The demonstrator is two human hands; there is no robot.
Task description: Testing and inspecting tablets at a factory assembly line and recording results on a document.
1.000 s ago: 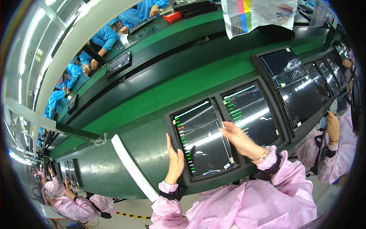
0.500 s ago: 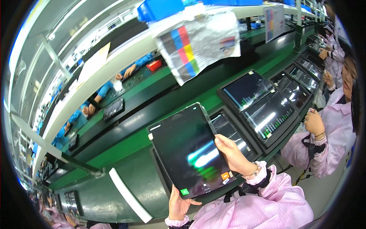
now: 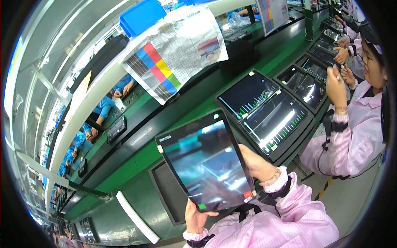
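A black tablet point(image 3: 202, 165) is held up and tilted between my two hands, its glossy screen facing me with blurred bright reflections across it. My left hand point(image 3: 197, 217) grips its lower left corner, thumb along the bottom edge. My right hand point(image 3: 256, 164) holds the right edge; its fingertips are hidden behind the tablet. A green patch shows at the lower left corner of the screen, and a red one at the lower right. Below and left of the tablet, a dark shallow tray point(image 3: 159, 177) lies on the green bench point(image 3: 132, 186).
Two tablets with coloured bars point(image 3: 275, 124) lie in dark trays to the right. A white curved strip point(image 3: 136, 217) lies on the bench at left. A printed sheet point(image 3: 178, 53) hangs from the shelf. At right, a co-worker in pink raises a hand point(image 3: 336, 89).
The view has shifted, bringing more of the dark tray into sight. Reflections on the tablet are brighter, and its lower right patch went from orange to red. The co-worker's hand has risen.
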